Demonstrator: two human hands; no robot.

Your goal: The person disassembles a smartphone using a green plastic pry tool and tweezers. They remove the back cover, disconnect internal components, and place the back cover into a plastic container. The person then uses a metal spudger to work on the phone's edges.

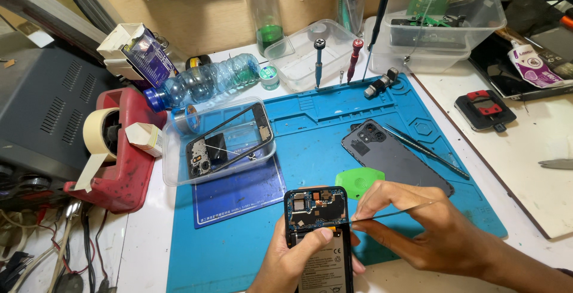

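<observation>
The left hand (298, 260) grips an opened phone (318, 233) by its long edges, thumb lying across the exposed battery, low in the middle of the view and lifted just over the near part of the blue work mat (310, 120); the right hand (412, 233) pinches a thin metal pry tool (394, 212) whose tip meets the phone's right edge by the circuit board. The phone looks light and stiff but delicate with its back off (the board and ribbon connectors lie bare), so the rim seems the safest place to hold it, away from the components. The mat looks soft and grippy, laid on a white bench. On it lie the grey back cover (397, 159), a green plastic pick (358, 181) and black tweezers (427, 150); a clear tray (218, 144) with a phone frame sits to the left, near a red tape dispenser (116, 150), and a plastic bottle (206, 81) lies near the wall
</observation>
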